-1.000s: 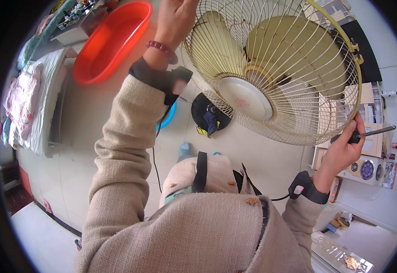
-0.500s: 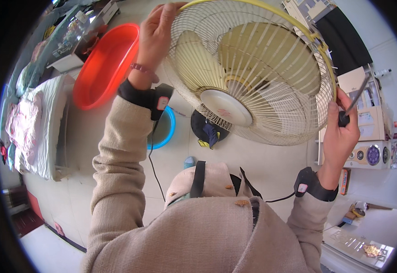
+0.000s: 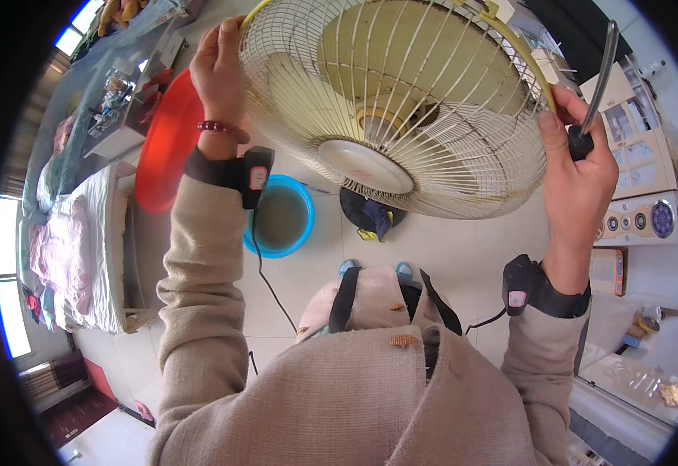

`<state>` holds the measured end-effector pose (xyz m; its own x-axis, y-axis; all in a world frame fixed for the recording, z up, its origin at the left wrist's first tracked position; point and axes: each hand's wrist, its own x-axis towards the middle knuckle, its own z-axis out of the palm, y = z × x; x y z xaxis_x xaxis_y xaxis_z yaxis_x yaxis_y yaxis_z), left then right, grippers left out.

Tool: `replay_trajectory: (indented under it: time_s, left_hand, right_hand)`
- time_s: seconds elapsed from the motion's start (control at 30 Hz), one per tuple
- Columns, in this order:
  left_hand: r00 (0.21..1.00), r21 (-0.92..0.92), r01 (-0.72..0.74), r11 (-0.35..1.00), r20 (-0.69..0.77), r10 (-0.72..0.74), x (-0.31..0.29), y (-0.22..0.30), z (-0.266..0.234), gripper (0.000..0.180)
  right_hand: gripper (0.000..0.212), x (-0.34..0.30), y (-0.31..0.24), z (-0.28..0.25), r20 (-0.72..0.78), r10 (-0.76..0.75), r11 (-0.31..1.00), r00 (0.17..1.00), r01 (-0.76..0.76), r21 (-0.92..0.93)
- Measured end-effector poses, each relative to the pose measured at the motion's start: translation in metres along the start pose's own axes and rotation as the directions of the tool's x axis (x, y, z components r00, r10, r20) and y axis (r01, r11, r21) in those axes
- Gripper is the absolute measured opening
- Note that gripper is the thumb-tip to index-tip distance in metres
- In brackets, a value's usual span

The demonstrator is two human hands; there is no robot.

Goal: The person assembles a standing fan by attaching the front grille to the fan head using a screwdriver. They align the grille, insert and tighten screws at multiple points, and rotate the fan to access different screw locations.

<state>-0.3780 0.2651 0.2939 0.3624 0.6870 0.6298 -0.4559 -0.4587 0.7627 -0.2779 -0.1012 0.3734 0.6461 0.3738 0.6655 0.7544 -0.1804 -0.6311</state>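
Above a pale tiled floor (image 3: 447,248), the left hand (image 3: 221,74) clasps the fan guard's (image 3: 401,109) nine-o'clock rim while the right hand (image 3: 579,179), fingers wrapped on a screwdriver (image 3: 596,81), should brace three o'clock firmly.

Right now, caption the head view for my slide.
Both hands lift a wire fan guard: left hand grips its rim, right hand holds the opposite rim plus a screwdriver.

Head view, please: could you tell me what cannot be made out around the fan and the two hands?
- Fan guard: its top rim is cut off by the upper edge of the head view.
- Fan blades: only partly seen through the guard's wires.
- Tool in the right hand: the fist hides its handle.
- Left hand: its fingertips are hidden behind the guard's rim.
- Blue basin: partly covered by the left wrist strap.
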Motion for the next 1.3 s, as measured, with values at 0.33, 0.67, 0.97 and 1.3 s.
replay_trajectory:
  time_s: [0.33,0.67,0.97,1.3]
  left_hand:
    - [0.999,0.258,-0.046,0.965,0.005,0.046,-0.001,0.007,-0.005,0.034]
    - [0.964,0.192,-0.139,0.971,0.253,0.088,0.008,0.062,0.014,0.045]
    - [0.942,0.417,-0.312,0.854,0.252,0.221,0.005,0.102,0.050,0.024]
    - [0.958,0.428,-0.271,0.862,0.212,0.195,0.003,0.105,0.050,0.025]
  right_hand:
    - [0.025,0.004,-0.003,0.000,0.012,0.011,1.000,1.000,-0.011,-0.009]
    - [0.027,0.009,-0.011,-0.004,0.071,0.004,0.999,0.997,-0.001,-0.040]
    - [0.030,0.008,-0.008,-0.003,0.064,-0.022,0.999,0.998,0.020,0.037]
    - [0.028,0.009,-0.008,-0.002,0.057,-0.060,0.997,0.997,0.057,0.049]
